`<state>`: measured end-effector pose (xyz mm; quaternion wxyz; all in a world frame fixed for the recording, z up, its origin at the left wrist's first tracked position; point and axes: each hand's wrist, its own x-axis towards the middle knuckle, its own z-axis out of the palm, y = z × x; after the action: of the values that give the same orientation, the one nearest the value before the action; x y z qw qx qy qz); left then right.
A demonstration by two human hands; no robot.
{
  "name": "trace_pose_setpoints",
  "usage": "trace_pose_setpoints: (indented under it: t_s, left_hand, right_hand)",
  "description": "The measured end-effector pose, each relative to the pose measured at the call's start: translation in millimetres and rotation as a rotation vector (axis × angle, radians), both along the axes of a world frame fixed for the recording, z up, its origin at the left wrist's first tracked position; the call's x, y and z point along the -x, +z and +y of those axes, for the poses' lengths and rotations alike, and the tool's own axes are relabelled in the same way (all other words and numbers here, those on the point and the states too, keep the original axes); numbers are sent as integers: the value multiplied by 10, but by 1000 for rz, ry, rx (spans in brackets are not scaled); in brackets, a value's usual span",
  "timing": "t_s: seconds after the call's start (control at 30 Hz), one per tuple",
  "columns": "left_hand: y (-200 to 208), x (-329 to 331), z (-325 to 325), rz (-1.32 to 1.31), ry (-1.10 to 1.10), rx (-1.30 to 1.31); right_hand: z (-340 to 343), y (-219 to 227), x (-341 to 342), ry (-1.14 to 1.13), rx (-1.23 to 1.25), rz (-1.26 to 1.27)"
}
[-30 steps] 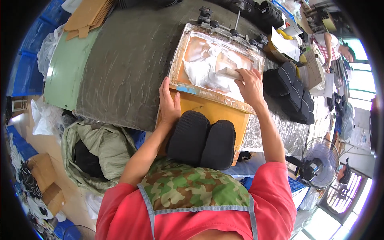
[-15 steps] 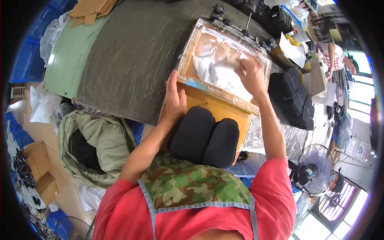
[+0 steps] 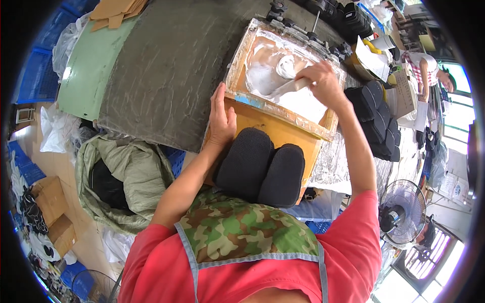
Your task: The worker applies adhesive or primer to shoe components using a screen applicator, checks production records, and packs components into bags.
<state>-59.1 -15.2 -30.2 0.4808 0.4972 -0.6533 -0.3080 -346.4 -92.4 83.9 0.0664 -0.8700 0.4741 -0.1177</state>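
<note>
A wooden screen-printing frame (image 3: 281, 112), smeared with white paste, lies tilted in front of me, held by clamps at its far edge. My right hand (image 3: 326, 83) is closed round the pale handle of a scraper (image 3: 301, 85) over the mesh; its blade end is in the paste. White paste (image 3: 260, 77) covers much of the mesh, with a lump (image 3: 286, 66) beyond the scraper. My left hand (image 3: 221, 118) rests its outstretched fingers against the frame's near left corner, thumb apart. Two stacks of black rounded pads (image 3: 244, 159) stand on the yellow board (image 3: 252, 119) between my arms.
A dark grey table surface (image 3: 161, 76) runs left of the frame, with a green panel (image 3: 88, 76) beyond. More black pads (image 3: 371, 113) are stacked at right. A fan (image 3: 402, 214) stands lower right, an olive sack (image 3: 139, 171) lower left. Another person (image 3: 424, 70) works far right.
My right hand has shifted slightly up and right, and the scraper's handle now shows. The paste on the mesh has changed shape, with a lump gathered. My left hand stays at the frame's corner.
</note>
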Motion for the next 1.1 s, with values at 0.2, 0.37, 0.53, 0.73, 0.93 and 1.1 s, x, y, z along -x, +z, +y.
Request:
trace_pose_setpoints:
  t_s: [0.2, 0.37, 0.53, 0.73, 0.93, 1.1]
  left_hand:
    - [-30, 42, 2, -8, 19, 35]
    - [23, 86, -5, -3, 19, 8]
    - [-8, 29, -9, -35, 50, 2]
    - [-40, 27, -5, -29, 29, 39]
    - [-19, 81, 8, -6, 19, -13]
    - [-22, 96, -9, -9, 13, -46]
  right_hand:
    - [-654, -126, -173, -293, 175, 24]
    - [-832, -293, -497, -419, 173, -66]
    - [-334, -235, -689, -186, 31, -143]
    - [-133, 46, -270, -37, -116, 197]
    - [-904, -224, -351, 0, 232, -25]
    - [-990, -270, -89, -12, 197, 109]
